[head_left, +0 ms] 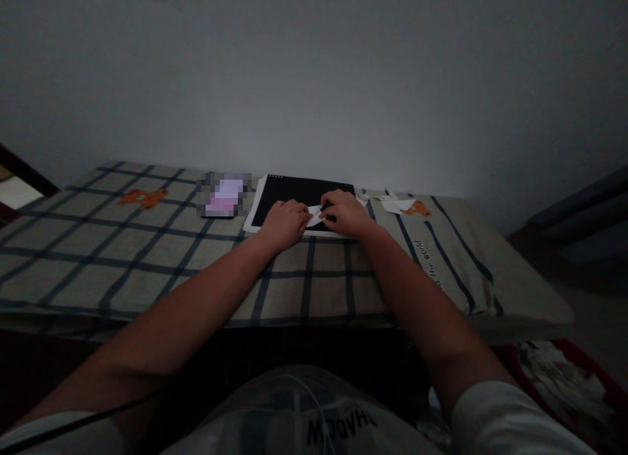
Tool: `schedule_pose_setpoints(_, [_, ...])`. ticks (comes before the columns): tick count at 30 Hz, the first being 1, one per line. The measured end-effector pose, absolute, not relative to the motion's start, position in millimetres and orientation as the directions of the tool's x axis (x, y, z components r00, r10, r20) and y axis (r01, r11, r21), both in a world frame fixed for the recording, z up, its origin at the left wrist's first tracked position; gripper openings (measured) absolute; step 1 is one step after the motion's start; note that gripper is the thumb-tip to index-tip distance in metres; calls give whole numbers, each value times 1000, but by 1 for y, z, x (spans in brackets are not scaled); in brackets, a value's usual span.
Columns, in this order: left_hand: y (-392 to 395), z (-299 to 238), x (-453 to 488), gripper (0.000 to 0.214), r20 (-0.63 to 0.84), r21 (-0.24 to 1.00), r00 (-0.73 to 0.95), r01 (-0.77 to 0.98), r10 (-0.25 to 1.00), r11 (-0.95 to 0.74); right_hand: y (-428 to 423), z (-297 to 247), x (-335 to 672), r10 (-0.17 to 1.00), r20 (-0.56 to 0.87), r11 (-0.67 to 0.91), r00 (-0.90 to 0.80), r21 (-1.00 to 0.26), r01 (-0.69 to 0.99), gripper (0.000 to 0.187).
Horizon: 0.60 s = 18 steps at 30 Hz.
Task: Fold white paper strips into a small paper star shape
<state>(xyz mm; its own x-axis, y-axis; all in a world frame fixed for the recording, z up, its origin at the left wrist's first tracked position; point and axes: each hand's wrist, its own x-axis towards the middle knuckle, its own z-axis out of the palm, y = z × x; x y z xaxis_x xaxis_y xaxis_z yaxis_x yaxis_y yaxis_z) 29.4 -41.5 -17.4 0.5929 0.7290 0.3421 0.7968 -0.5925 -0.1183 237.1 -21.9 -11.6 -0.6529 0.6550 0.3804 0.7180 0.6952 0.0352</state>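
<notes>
A small white piece of paper [314, 216] lies between my two hands, on top of a black tablet with a white border [289, 192]. My left hand [283, 222] is curled, its fingertips pinching the paper's left side. My right hand [346, 213] is also curled and presses on the paper's right side. The tablet rests on a checked bed cover [147, 246] near the wall. Most of the paper is hidden under my fingers.
A blurred pinkish object [224, 195] lies left of the tablet. Several white paper scraps [396, 204] lie right of it beside an orange bear print [418, 210]. Another bear print [142, 197] is at far left. A grey wall rises behind the bed.
</notes>
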Motion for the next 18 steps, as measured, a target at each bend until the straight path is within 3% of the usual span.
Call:
schedule_pose_setpoints(6, [-37, -21, 28, 35, 294, -29, 553, 821, 780, -571, -28, -8, 233, 636, 385, 693, -668, 94, 714, 22])
schedule_pose_setpoints(9, [-38, -24, 28, 36, 297, 3, 523, 836, 799, -548, -26, -11, 231, 653, 320, 704, -686, 77, 706, 29])
schedule_pose_setpoints(12, [-41, -27, 30, 48, 287, -14, 520, 842, 805, -539, -23, -14, 230, 695, 226, 696, -683, 30, 718, 37])
schedule_pose_setpoints(18, [-39, -35, 32, 76, 183, -52, 508, 860, 842, -508, -23, -12, 228, 731, 200, 667, -652, -10, 745, 36])
